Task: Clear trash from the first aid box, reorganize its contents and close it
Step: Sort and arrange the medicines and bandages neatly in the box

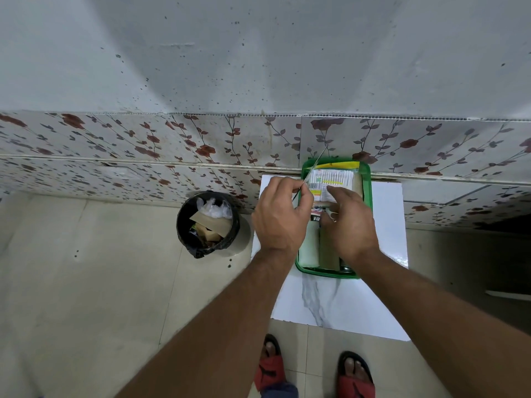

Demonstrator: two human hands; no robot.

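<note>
Nearest are two feet in red sandals (271,366) on the floor, and just beyond them a white board (339,308) carries the green box (367,202), which sits open against the tiled wall. Inside it, white rolls (309,248) lie at the near end and a swab pack (330,179) at the far end. The left hand (280,216) hangs over the box's left edge, fingers pinched together on a thin metal tool (315,162), perhaps tweezers, which slants up and away toward the wall. The right hand (350,222) rests in the middle of the box, fingers curled down among small packets beneath the swab pack; whether it grips anything I cannot tell. Left of the board stands a black bin (208,222) already holding paper and plastic. The pinch looks slight, so the tool could slip and fall behind the box, and pressing on the packets may crowd them so the lid will not shut.
</note>
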